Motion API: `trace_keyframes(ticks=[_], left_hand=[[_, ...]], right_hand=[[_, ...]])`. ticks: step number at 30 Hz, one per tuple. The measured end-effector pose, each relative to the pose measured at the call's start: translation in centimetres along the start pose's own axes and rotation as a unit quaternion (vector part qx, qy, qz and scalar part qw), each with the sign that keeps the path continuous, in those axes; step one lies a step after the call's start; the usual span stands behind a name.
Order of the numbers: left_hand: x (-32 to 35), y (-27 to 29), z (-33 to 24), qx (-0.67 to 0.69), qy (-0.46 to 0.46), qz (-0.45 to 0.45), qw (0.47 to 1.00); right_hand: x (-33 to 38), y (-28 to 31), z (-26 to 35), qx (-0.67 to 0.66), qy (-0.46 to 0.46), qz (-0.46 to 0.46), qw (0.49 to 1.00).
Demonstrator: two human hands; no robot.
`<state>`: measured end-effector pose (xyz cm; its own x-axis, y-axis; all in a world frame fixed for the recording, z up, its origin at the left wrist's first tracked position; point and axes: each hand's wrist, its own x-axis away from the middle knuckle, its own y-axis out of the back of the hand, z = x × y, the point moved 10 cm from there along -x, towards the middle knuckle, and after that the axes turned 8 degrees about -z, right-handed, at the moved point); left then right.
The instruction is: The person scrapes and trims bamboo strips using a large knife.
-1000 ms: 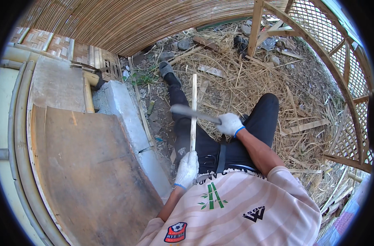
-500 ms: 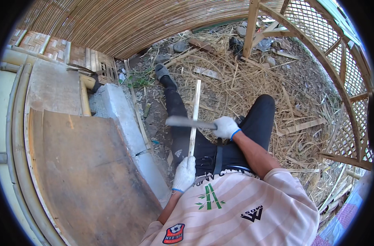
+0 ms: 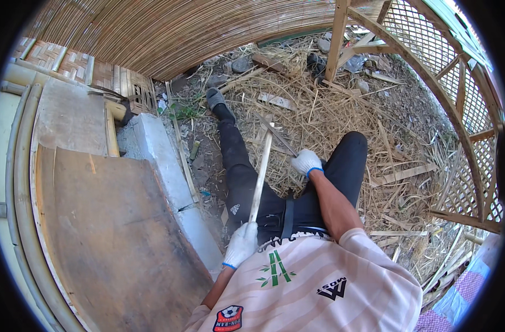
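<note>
My left hand (image 3: 243,243), in a white knit glove with a blue cuff, is closed around the near end of a long, pale bamboo strip (image 3: 259,180). The strip points forward and slightly right over my legs. My right hand (image 3: 307,162), gloved the same way, grips the handle of a large knife (image 3: 279,138). Its blade slants forward and left, crossing the strip near its far end. From this angle the blade appears thin, and I cannot tell whether it cuts into the strip. The knife's handle is mostly hidden by the glove.
Straw and shavings (image 3: 330,110) cover the ground ahead. A brown curved board (image 3: 108,221) and concrete blocks (image 3: 164,160) stand at my left. A wooden post (image 3: 336,47) and an arched lattice frame (image 3: 451,99) rise at the right; a slatted bamboo screen (image 3: 169,33) closes the back.
The knife has moved forward along the strip toward its far end, and its blade has turned from nearly crosswise to slanting forward-left. The strip's far end has dipped forward slightly.
</note>
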<state>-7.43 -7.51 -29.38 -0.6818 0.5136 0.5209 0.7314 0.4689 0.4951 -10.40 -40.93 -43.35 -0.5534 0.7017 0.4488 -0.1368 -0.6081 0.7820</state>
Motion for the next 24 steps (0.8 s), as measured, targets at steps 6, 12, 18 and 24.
trace_keyframes(ticks=[6,12,18,24], left_hand=[[-0.2,1.2,1.7,0.054,0.076,-0.010,0.996],[0.8,0.4,1.4,0.042,0.020,0.004,0.999],[-0.3,1.7,-2.8,-0.032,-0.125,-0.057,0.990],[-3.5,-0.8,-0.9,0.302,0.188,0.047,0.933]], right_hand=[[4.3,1.3,5.1,0.001,0.082,0.004,0.997],[-1.6,-0.3,-4.3,-0.091,-0.144,-0.041,0.985],[0.5,2.2,-0.3,-0.095,0.015,-0.100,0.990],[8.1,0.3,9.8,0.051,0.261,0.056,0.962]])
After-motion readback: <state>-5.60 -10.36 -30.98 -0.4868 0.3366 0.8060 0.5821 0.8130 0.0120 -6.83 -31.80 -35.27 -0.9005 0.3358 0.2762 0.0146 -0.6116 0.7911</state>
